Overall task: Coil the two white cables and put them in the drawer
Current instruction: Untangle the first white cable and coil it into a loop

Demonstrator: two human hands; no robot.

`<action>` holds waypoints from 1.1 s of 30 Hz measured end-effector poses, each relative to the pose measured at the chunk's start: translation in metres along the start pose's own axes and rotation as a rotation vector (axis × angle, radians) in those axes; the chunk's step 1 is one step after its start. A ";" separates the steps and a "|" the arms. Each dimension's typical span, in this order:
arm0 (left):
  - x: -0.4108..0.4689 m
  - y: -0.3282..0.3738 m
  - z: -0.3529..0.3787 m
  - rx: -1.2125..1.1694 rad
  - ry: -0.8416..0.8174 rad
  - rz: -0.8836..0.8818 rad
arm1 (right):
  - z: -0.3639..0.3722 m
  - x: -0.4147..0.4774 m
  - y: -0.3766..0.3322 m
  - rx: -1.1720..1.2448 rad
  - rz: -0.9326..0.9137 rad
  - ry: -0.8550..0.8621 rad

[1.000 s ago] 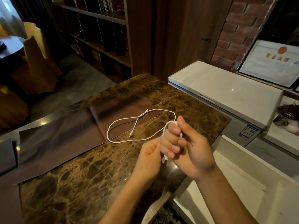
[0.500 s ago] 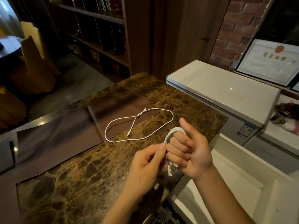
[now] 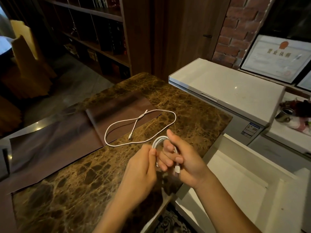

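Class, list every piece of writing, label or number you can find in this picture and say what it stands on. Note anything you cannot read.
"营业执照": large gold heading on the framed certificate against the wall; it is soft, so this reading is likely, not certain.
Certificate's smaller print and red seals: too blurred to read.
Blue and white sticker on the front of the white chest appliance: too small to read.
Book spines on the shelf: too dark to read.

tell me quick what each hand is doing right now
Left hand: fingers pinched shut on the coiled white cable.
Right hand: closed loosely around the same coil, its plug end in the palm.
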State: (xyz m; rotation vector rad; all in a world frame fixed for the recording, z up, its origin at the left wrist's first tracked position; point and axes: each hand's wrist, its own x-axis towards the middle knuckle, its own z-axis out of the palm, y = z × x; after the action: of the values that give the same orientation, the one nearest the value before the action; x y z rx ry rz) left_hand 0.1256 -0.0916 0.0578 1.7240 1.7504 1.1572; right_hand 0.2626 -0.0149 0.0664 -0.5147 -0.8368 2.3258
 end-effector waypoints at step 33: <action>0.009 -0.019 0.009 -1.311 -0.059 -0.718 | -0.001 -0.010 0.018 -0.448 -0.011 0.312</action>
State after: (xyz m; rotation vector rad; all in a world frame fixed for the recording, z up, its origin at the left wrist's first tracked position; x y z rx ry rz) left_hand 0.1197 -0.0780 0.0402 0.3021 0.9219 1.3378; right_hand 0.2632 -0.0325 0.0552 -1.0273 -1.2003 1.9714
